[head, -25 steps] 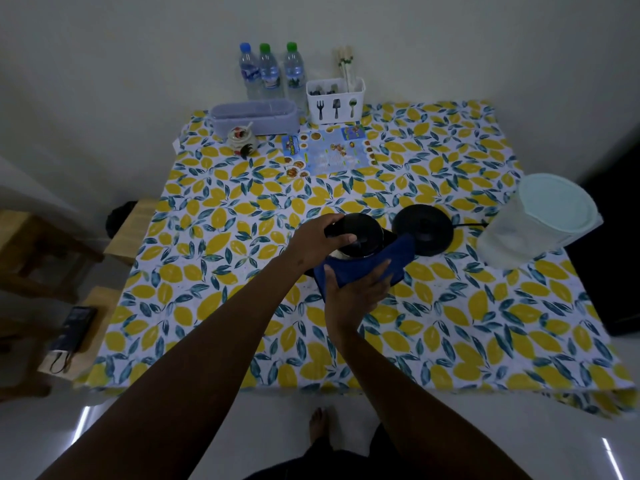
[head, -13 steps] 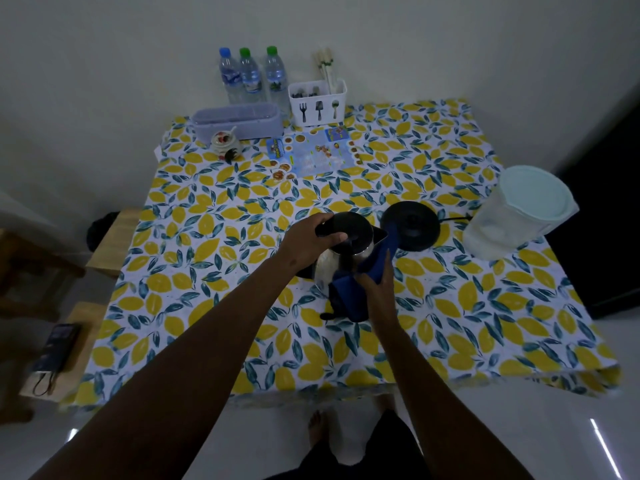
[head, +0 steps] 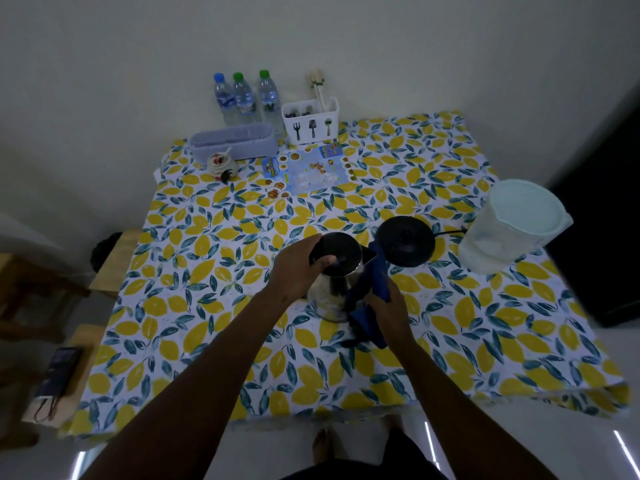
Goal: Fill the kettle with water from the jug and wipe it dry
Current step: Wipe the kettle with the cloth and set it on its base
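Observation:
A steel kettle point(head: 329, 292) with a black lid stands in the middle of the table. My left hand point(head: 298, 268) grips its handle at the top left. My right hand point(head: 388, 306) presses a blue cloth point(head: 372, 289) against the kettle's right side, from the spout down to the base. The kettle's round black base plate point(head: 405, 240) lies just behind and to the right, apart from the kettle. The clear plastic jug point(head: 509, 230) with a pale lid stands at the right edge of the table.
The lemon-print tablecloth point(head: 207, 306) covers the table. At the back stand three water bottles point(head: 244, 97), a white cutlery holder point(head: 310, 121), a lavender box point(head: 235, 142), a small jar point(head: 221, 164) and a blue leaflet point(head: 308, 171). Wooden stools point(head: 114, 258) stand to the left.
My right hand moved the blue cloth from the kettle's front around to its right side and downward. My left hand kept its hold on the handle.

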A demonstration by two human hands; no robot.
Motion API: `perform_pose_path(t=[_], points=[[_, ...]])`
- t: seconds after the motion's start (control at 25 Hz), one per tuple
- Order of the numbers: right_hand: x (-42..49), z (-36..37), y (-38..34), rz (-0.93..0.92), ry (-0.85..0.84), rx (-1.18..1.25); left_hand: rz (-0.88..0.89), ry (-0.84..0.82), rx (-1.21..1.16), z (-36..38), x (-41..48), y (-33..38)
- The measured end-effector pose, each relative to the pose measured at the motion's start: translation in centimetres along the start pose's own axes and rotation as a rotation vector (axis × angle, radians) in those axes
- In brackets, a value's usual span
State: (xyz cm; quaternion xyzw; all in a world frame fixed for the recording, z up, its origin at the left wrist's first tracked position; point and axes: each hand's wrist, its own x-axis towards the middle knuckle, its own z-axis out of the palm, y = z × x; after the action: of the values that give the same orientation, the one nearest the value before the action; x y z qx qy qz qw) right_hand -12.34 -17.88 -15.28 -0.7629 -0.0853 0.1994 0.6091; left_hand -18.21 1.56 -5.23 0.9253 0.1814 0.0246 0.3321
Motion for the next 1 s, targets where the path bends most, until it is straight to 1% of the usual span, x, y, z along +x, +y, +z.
perform_pose_path(t=[0.08,0.16,0.24,0.28,0.32,0.4,0.48,0.64,0.76,0.88,1.0], points=[[0.9,-1.8,0.2,-0.129,0.07,-0.186,0.126,0.141,0.104,1.0,-0.7,1.5],[1.4,-4.3,0.7,-0.24,0.094,-0.459,0.229,0.2,0.166,2.8,-1.0,3.5],[1.1,-7.4,1.3,-0.23,0.122,-0.809,0.314,0.172,0.274,5.5,-0.8,5.8],[0.9,-8.9,1.8,-0.216,0.148,-0.917,0.351,0.144,0.317,7.0,-0.6,6.8],[0.7,-10.3,2.1,-0.202,0.167,-0.973,0.377,0.104,0.324,8.4,-0.2,7.6],[0.8,-12.9,3.3,-0.125,0.149,-1.046,0.391,0.004,0.303,11.3,0.4,8.4],[1.0,-14.6,5.7,-0.006,0.064,-1.099,0.379,-0.074,0.307,14.1,0.6,8.1],[0.2,-15.3,10.1,-0.014,-0.036,-1.179,0.31,-0.221,0.336,18.1,0.5,6.6],[0.2,-15.2,10.6,-0.017,-0.042,-1.181,0.272,-0.283,0.394,19.3,-0.1,6.1],[0.0,-15.2,9.8,-0.063,-0.025,-1.167,0.251,-0.267,0.361,19.0,-0.7,6.0],[-0.3,-14.0,7.5,-0.126,0.007,-1.075,0.259,-0.15,0.254,17.6,-1.9,5.8]])
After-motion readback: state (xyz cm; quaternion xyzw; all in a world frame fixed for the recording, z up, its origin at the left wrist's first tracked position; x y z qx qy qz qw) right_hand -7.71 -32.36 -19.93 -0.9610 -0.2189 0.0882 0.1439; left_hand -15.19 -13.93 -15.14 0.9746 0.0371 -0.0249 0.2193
